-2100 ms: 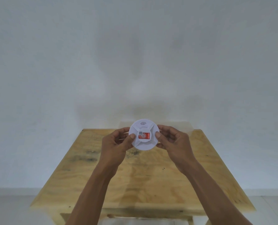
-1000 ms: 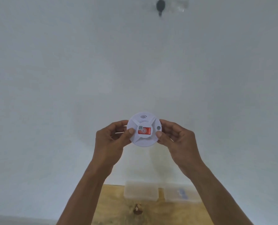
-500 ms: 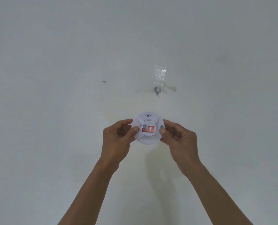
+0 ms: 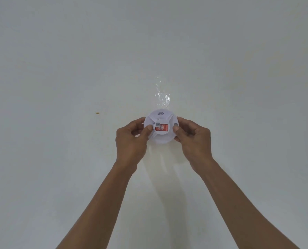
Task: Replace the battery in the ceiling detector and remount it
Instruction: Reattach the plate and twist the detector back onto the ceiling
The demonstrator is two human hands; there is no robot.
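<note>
A person's left hand and right hand, fingers curled around opposite edges, hold a round white smoke detector bearing a red label up against the white ceiling, just below crinkled clear tape.

bare ceiling all round, crinkled tape just above detector

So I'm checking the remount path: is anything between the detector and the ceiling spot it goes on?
Nothing visible. Both hands, left and right, grip the detector by its rim, raised to the ceiling. Clear tape sits just above it on the ceiling; the detector hides whatever lies behind it.
</note>
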